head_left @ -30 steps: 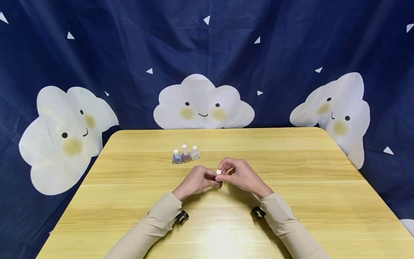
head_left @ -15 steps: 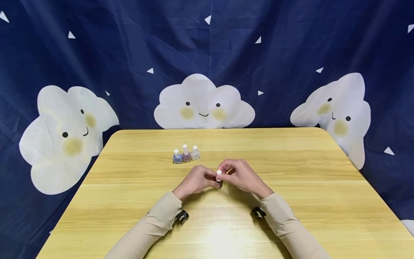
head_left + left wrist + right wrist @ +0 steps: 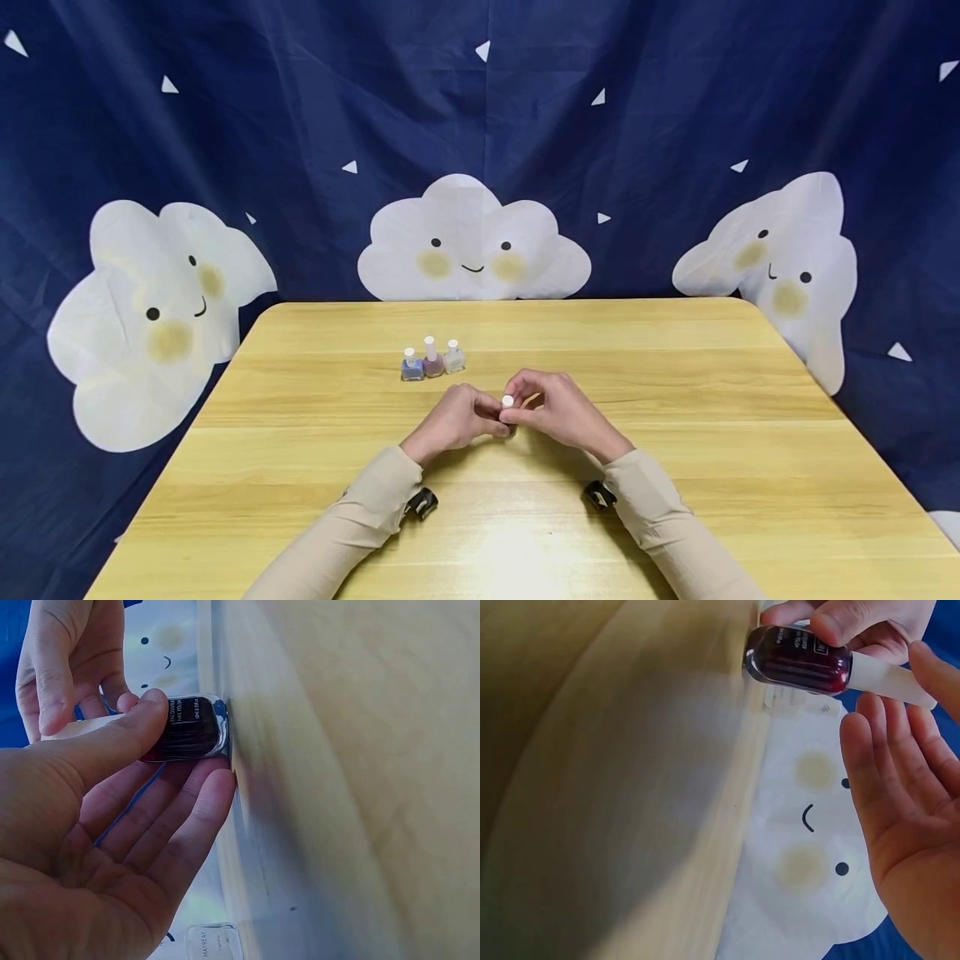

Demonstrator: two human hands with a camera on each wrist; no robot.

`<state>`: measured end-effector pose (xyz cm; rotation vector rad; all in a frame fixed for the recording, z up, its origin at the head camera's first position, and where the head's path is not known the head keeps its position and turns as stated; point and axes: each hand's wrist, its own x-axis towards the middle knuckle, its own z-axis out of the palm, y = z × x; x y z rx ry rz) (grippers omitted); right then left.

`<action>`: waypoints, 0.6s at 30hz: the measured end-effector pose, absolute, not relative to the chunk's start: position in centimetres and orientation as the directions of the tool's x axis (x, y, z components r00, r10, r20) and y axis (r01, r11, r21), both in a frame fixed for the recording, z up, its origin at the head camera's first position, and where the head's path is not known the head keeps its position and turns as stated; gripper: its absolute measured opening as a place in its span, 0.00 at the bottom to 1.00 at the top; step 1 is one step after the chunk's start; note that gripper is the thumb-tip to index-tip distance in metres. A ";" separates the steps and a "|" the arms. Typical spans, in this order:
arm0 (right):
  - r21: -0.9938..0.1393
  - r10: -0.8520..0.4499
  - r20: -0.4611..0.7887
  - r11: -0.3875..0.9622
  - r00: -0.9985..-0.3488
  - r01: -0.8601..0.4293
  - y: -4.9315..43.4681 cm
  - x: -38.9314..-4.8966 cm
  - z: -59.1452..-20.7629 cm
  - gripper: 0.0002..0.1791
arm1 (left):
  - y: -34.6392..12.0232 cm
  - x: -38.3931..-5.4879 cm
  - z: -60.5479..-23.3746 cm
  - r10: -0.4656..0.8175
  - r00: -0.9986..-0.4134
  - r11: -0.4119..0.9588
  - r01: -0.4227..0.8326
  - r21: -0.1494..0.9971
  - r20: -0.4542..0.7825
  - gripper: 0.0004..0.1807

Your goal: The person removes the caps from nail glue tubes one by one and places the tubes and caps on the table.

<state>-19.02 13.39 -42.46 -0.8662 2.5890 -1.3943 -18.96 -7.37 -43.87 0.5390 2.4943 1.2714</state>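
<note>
A dark red nail polish bottle (image 3: 795, 660) with a long white cap (image 3: 507, 402) stands upright between my two hands, its base at or just above the tabletop. My left hand (image 3: 453, 421) holds the glass body between thumb and fingers; white print shows on the dark glass (image 3: 187, 724) in the left wrist view. From the other side, my right hand (image 3: 562, 412) pinches the cap between thumb and fingers. In the head view the hands hide most of the glass. The cap appears seated on the bottle's neck.
Three more nail polish bottles stand side by side farther back: a blue one (image 3: 412, 369), a mauve one (image 3: 432, 366) and a clear or whitish one (image 3: 454, 360). The wooden table (image 3: 675, 358) reaches back to a navy curtain (image 3: 300, 100) with white clouds.
Both hands stay around the dark red bottle in the same place. My right thumb shifts slightly against the cap. The other bottles have not moved.
</note>
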 end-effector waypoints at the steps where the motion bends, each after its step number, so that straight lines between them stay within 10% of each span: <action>1: -0.791 -0.505 0.195 0.426 -0.841 -0.439 13.3 -19.0 -42.5 0.10 | -7.4 -19.0 -43.9 0.449 -0.889 0.545 0.194 0.816 -0.088 0.10; 18: -0.784 -0.480 0.211 0.437 -0.851 -0.441 13.2 -18.8 -42.3 0.05 | -7.4 -18.9 -44.0 0.453 -0.886 0.540 0.187 0.821 -0.095 0.10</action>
